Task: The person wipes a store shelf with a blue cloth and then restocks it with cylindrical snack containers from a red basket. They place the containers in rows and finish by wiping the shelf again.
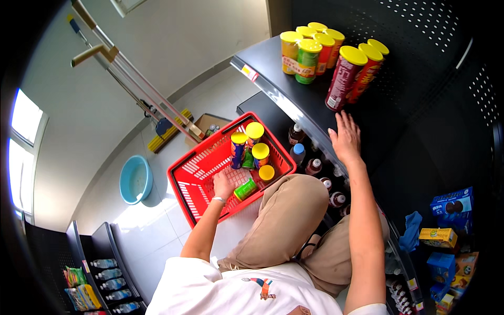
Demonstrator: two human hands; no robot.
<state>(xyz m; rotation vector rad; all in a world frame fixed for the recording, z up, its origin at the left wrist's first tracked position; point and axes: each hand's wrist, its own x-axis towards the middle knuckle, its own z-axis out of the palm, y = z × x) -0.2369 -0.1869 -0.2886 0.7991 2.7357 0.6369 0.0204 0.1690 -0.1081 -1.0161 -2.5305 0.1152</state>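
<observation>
My left hand (pixel 223 186) reaches down into a red plastic shopping basket (pixel 189 161); its fingers point away from me and are hard to make out. Just right of it a green snack canister (pixel 245 189) lies on its side. Several yellow-lidded canisters stand at the basket's right side, among them a blue one (pixel 238 151). My right hand (pixel 347 136) is over the black shelf (pixel 291 86), fingers spread and holding nothing. Its fingertips are close to the base of a maroon canister (pixel 344 80), which heads a short row. Whether they touch it cannot be told.
More canisters (pixel 308 59) stand grouped on the shelf's left part. Bottles (pixel 314 167) fill the level below, beside my knee. Snack boxes (pixel 438 237) and a blue cloth (pixel 411 232) lie right. A light-blue basin (pixel 136 179) and a yellow sponge mop (pixel 169 132) are on the floor.
</observation>
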